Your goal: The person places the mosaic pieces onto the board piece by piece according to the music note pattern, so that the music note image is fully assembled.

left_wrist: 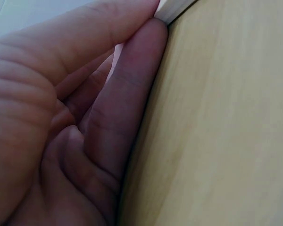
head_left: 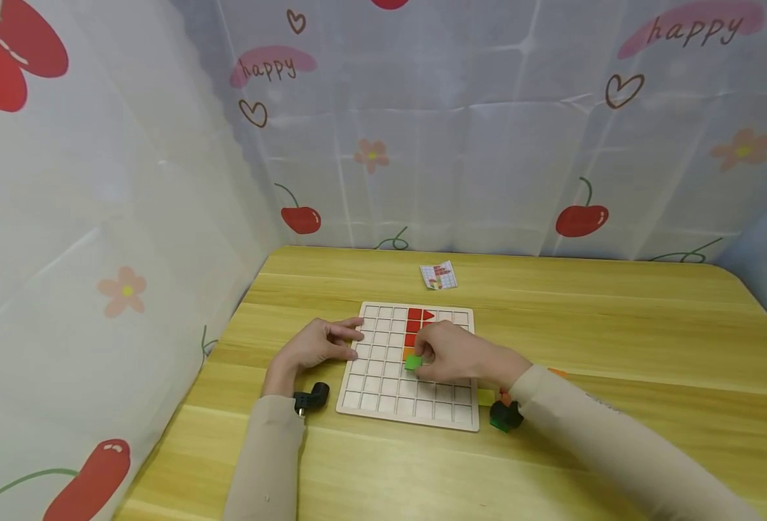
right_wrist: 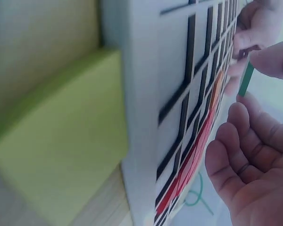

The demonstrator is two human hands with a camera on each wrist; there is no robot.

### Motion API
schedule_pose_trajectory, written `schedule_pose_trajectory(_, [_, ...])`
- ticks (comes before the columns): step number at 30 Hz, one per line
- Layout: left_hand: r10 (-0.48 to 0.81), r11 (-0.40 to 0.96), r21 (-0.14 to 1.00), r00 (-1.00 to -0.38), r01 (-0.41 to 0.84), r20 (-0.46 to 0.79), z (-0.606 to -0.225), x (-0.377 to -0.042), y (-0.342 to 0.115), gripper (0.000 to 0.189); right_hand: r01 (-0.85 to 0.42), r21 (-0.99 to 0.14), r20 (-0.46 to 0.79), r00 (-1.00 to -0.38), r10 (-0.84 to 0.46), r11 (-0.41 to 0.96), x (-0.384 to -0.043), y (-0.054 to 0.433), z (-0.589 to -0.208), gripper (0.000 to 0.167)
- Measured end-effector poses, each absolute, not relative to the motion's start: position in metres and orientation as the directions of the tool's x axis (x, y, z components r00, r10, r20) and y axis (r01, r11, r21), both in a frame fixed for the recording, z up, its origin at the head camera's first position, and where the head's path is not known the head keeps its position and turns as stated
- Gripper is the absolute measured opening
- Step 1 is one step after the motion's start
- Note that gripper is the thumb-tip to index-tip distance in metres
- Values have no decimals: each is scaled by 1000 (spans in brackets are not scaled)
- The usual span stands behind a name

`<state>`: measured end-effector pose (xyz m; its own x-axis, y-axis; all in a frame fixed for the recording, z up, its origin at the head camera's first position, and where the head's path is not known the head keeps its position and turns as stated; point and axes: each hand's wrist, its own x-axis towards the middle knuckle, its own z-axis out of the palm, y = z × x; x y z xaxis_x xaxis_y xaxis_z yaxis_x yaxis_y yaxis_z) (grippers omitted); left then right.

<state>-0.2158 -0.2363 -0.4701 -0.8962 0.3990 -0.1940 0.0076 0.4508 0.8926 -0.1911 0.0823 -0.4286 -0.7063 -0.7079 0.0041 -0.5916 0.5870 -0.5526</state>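
Holding the green piece (head_left: 412,362) pinched between thumb and fingers, our right hand (head_left: 445,353) hangs over the middle of the gridded board (head_left: 372,383). The piece lies just nearer than the orange piece (head_left: 408,353); we cannot tell whether it touches the grid. From the head view it looks roughly square, its broad face up and slightly turned, so we find no clear long axis; the right wrist view shows its thin side as a narrow strip.

Our left hand (head_left: 318,343), fingers relaxed, touches the board's left edge, with a fingertip low against the side. The board runs longest from near to far. Red squares (head_left: 412,327) make a column beyond the orange piece, and a red triangle (head_left: 429,315) at the far end points right. Bare cells stretch left of that column and toward the near edge, giving us room to move there.

On the right, the yellow piece (head_left: 485,397) lies just beside the board's edge, which tightens that side. Beyond the far edge, a strip of table (head_left: 650,362) separates the board from the small picture card (head_left: 438,276). Wider table surface opens to the right.
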Motion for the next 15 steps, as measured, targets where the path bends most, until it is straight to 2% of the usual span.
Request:
schedule_pose_trajectory(6, [400, 450, 893, -897, 13, -189, -471, -216, -236, 32, -608, -510, -20, -699, -715, 609, -186, 70, -434, 9])
schedule_pose_trajectory(15, [404, 434, 901, -895, 8, -187, -472, -216, -236, 33, -606, -471, -32, -715, -699, 641, -180, 67, -434, 10])
